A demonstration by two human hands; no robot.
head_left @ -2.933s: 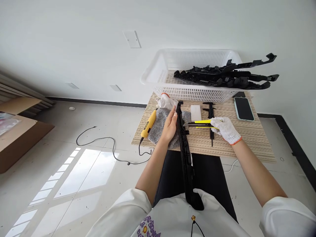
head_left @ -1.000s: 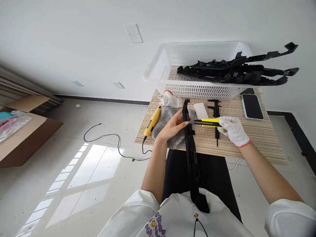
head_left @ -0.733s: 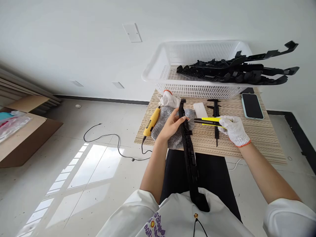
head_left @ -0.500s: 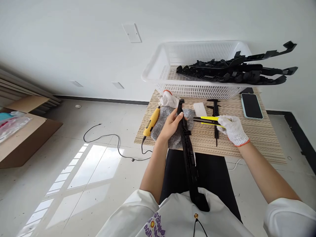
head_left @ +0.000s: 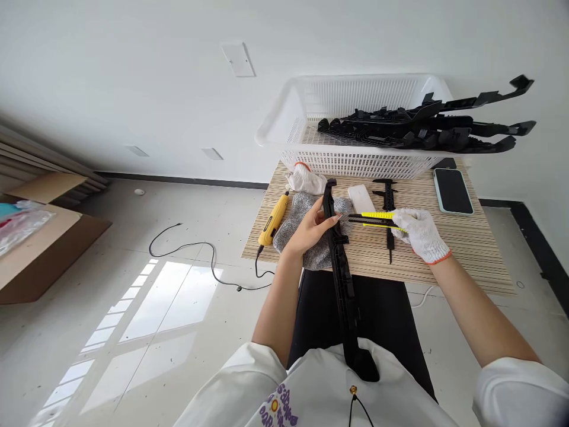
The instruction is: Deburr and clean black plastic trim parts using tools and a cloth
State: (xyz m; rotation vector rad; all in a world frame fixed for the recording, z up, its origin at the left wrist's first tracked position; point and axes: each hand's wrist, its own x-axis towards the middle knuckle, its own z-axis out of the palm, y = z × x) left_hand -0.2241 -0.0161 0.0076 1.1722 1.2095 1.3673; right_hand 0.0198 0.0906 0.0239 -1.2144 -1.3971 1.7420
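Two hands show, so what does each one have?

The bare left hand (head_left: 310,230) grips a long black strip (head_left: 344,284) near its far end, thumb across the top, the other fingers mostly hidden. The gloved right hand (head_left: 416,231) is closed around a yellow and black knife (head_left: 374,217), its blade (head_left: 345,218) pointing left, close to the left thumb.

Does the blade touch the strip?

I cannot tell; that spot is too small.

Where is the strip?

Straight in front of the person. Its far end is above a grey cloth (head_left: 290,224) on the table (head_left: 453,255); the rest passes the table's edge, and the wide near end meets a white shirt (head_left: 329,379). Behind, a white basket (head_left: 347,160) holds more black strips (head_left: 400,131).

How would it handle?

It looks like moulded plastic: probably light, fairly stiff, perhaps slightly slick to bare skin. The small tabs along its side seem thin enough to snap. Being so long, it would likely twist if pinched at one end alone; contact with the body should help. The solid spine seems the best hold, clear of the tabs, with the thumb away from the blade.
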